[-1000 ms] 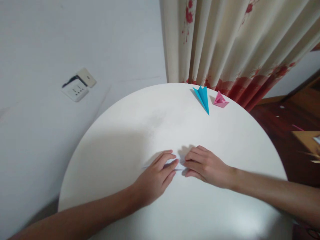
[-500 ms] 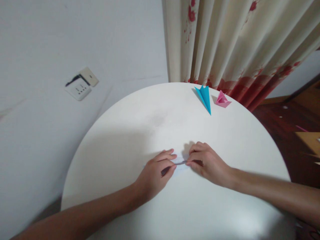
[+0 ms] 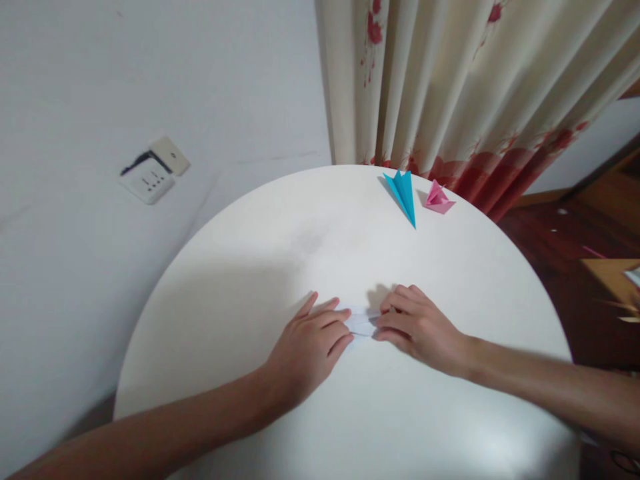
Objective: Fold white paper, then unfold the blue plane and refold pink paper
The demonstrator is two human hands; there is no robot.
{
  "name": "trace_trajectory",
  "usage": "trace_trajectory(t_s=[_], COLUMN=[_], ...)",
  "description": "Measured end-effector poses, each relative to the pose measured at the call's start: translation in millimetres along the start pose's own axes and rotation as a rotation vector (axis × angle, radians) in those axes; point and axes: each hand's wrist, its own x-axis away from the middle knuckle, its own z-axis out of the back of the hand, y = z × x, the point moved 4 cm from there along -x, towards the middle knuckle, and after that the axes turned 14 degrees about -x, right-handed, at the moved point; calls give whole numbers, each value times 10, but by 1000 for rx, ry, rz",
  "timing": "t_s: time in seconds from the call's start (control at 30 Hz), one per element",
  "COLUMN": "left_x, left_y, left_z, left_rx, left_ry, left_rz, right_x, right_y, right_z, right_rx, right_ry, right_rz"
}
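Observation:
A pale bluish-white sheet of folded paper [image 3: 363, 323] lies on the round white table between my two hands, with a crease line running across it. My left hand [image 3: 307, 343] holds its left part, thumb and forefinger at the fold and the other fingers stretched over the paper and table. On the other side, my right hand [image 3: 420, 330] grips the paper's right part with thumb and forefinger, the remaining fingers curled. Both ends of the paper are hidden under the hands.
Near the far edge of the white table [image 3: 240, 267] stand a blue paper plane [image 3: 404, 199] and a pink origami piece [image 3: 439, 199]. A curtain [image 3: 430, 87] hangs behind them. On the wall at left is a socket [image 3: 149, 179]. A wooden surface [image 3: 607, 283] shows at right.
The raised fold between my hands has come down flatter onto the paper. My left hand's fingers have spread wider. The view has shifted slightly.

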Motion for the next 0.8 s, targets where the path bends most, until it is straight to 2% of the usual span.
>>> trace_trajectory(t_s=[0.23,0.37,0.5,0.8], left_x=[-85,-170,-279,-414], left_y=[-13,46,77,-2], left_z=[62,76,49,-73], left_rx=[49,63,169,411], left_ry=[0,-44,-57,-94], left_rz=[-21,-49,-103,-12], right_x=[-65,-88,-95,-87], right_y=[-37,-47,-45,-13], right_z=[-16,-12,3,-5], right_rx=[48,44,9,-84], right_ry=[-42,-46,-38,-15], right_rz=[34,-15,-76,-172])
